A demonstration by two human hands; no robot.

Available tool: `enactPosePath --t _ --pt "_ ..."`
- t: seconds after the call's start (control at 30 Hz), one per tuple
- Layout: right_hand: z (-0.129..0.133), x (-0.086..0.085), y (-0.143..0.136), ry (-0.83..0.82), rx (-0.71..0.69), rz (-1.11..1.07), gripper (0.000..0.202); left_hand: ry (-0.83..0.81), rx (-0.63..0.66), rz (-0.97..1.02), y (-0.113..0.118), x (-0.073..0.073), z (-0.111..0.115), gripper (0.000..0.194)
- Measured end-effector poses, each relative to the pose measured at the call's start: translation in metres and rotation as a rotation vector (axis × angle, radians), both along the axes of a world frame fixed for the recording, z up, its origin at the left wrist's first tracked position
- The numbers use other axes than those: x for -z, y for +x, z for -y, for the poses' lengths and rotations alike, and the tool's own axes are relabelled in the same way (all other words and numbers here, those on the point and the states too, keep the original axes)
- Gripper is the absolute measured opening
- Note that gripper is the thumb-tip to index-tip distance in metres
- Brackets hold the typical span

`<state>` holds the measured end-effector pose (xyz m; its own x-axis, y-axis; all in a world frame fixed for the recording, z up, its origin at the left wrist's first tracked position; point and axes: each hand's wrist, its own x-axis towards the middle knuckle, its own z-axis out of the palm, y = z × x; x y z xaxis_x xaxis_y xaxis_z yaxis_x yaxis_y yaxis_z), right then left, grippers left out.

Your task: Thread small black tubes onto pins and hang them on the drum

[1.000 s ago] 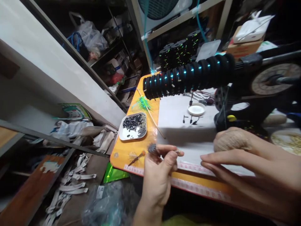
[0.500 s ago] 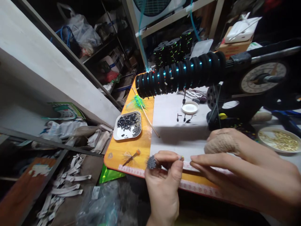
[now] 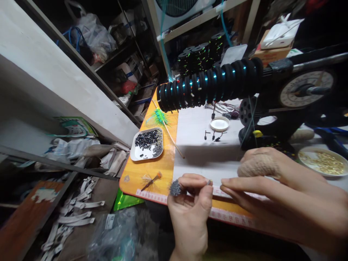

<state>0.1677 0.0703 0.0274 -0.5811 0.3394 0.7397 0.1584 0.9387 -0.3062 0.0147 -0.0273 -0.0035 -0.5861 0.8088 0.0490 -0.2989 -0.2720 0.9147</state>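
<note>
My left hand is closed around a bundle of thin grey-tipped pieces, whose dark ends fan out on its left side. Between its thumb and forefinger shows a tiny yellowish tip, too small to name. Just to the right, my right hand has thumb and forefinger pressed together in a pinch, a small gap from the left fingertips. What it pinches, if anything, cannot be made out. A beige wrap covers one of its fingers. Both hands are above the table's front edge, by a measuring tape.
A white tray of black pieces stands on the orange table at left. Above extends a black ridged roller wound with line. A small white dish, a stick and a plate of gold pieces lie around.
Both hands keep nearly the same pose and place. The view has shifted very slightly.
</note>
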Motion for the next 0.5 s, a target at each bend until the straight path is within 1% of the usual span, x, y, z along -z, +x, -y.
enactPosePath --t 0.17,0.3,0.37,0.5 --pt "0.0001 -0.0015 -0.0006 -0.044 0.000 -0.011 0.014 0.001 0.001 0.005 -0.0010 -0.0004 -0.0007 0.011" --pt "0.0009 -0.0005 -0.0011 -0.014 0.008 0.011 0.015 0.017 0.028 0.004 -0.0022 -0.0008 -0.0013 0.009" --pt "0.0004 -0.0010 -0.0011 0.000 0.021 0.005 0.016 0.018 0.017 0.017 -0.0012 -0.0013 -0.0013 0.009" --pt "-0.0022 -0.0049 -0.0009 0.005 -0.016 0.026 0.013 0.007 0.005 0.036 0.0012 -0.0025 -0.0008 0.010"
